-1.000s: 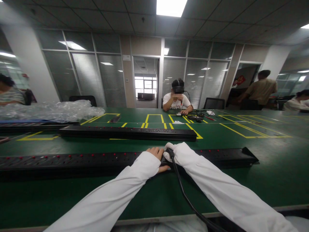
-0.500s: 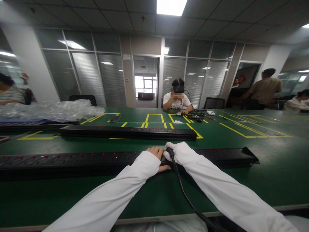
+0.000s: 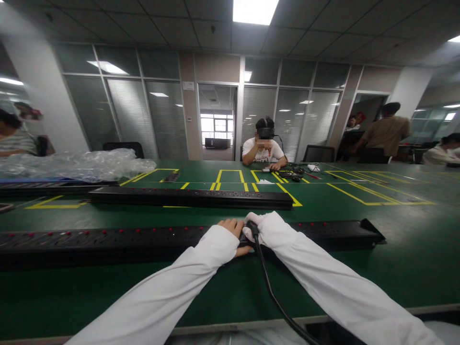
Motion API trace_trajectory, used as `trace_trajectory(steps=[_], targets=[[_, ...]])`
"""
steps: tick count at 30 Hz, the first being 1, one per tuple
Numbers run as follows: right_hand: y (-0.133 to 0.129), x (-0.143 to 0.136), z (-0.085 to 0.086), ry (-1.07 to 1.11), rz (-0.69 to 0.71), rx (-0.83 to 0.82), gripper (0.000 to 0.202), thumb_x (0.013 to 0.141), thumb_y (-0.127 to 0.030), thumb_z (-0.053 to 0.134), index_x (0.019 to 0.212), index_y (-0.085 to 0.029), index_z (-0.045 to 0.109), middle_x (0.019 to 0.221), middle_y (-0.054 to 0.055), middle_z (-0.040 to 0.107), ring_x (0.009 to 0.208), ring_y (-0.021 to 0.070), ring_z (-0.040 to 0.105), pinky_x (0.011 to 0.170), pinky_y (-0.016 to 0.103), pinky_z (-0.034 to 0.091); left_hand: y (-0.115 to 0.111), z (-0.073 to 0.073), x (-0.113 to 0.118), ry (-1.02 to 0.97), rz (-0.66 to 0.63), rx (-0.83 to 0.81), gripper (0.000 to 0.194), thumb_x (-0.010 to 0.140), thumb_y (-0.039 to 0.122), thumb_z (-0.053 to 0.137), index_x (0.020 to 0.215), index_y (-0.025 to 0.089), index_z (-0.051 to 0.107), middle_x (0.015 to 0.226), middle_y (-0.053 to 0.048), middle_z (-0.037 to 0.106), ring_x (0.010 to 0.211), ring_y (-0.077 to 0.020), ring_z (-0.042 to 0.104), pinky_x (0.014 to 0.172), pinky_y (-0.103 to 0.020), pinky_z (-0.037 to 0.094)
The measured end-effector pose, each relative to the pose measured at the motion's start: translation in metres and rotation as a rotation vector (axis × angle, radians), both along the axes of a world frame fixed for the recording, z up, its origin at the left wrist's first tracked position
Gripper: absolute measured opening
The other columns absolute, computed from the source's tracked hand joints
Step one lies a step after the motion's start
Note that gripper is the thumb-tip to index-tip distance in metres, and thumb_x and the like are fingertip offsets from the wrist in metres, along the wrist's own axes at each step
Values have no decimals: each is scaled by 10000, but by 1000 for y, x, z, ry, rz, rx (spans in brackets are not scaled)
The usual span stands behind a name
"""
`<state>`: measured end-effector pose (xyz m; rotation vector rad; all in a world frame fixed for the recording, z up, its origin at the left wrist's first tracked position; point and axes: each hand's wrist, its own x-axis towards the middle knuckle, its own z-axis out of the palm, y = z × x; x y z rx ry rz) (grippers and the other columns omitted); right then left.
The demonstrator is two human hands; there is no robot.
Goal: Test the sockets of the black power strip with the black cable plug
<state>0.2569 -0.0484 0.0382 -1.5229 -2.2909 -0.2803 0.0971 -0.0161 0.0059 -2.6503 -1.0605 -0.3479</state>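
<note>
In front of me a long black power strip (image 3: pixel 151 242) with a row of sockets and small red parts lies across the green table. My left hand (image 3: pixel 235 230) is wrapped over its middle, fingers on the far side and thumb on the near side. Right beside it, my gloved right hand (image 3: pixel 254 226) is closed around a black power plug (image 3: pixel 253 229) at the strip's top. From the plug a thick black cable (image 3: pixel 271 282) runs down past the table's near edge. The plug's front end is hidden, so I cannot tell how far it sits in a socket.
A second black power strip (image 3: pixel 190 196) lies farther back, parallel to the first. Clear plastic wrap (image 3: pixel 75 165) is heaped at the left. Across the table (image 3: pixel 406 230) sits a person wearing a headset (image 3: pixel 265 143), near tangled black cables (image 3: pixel 296 172). Yellow tape marks the tabletop.
My hands, the plug and the strip stay almost where they were; the right hand and plug shift only slightly. In the right background, a standing person has moved a little to the left.
</note>
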Motion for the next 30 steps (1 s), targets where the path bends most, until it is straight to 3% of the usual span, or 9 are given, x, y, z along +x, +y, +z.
trace_trajectory(steps=[6,12,18,30], targets=[[0,1,1,1,2,-34,303,708,-443,393,885,-221,499,574,-24,517,470,51,411,475,155,235,-6,4,-2,-29,-15,21,631,674,633,373,1093,162,398,892,-91,514,811,-249,499,700,-358,383],[-2,-1,3,5,-8,-35,299,705,-429,397,892,-219,501,575,-22,521,486,56,431,480,154,244,-5,7,0,21,19,-60,674,631,657,408,1082,157,407,902,-99,515,812,-267,503,700,-375,383],[-1,-2,4,-1,-14,-47,300,711,-438,389,888,-223,500,575,-24,519,479,52,419,474,152,238,-14,12,-3,-28,-16,-3,624,689,621,367,1096,150,397,886,-95,520,823,-252,499,709,-353,384],[-1,-2,0,-18,-30,0,313,720,-446,368,896,-226,506,577,-15,515,496,61,437,481,156,242,-6,6,-2,-7,-7,-11,644,659,633,395,1089,153,399,906,-96,516,819,-261,498,704,-367,387]])
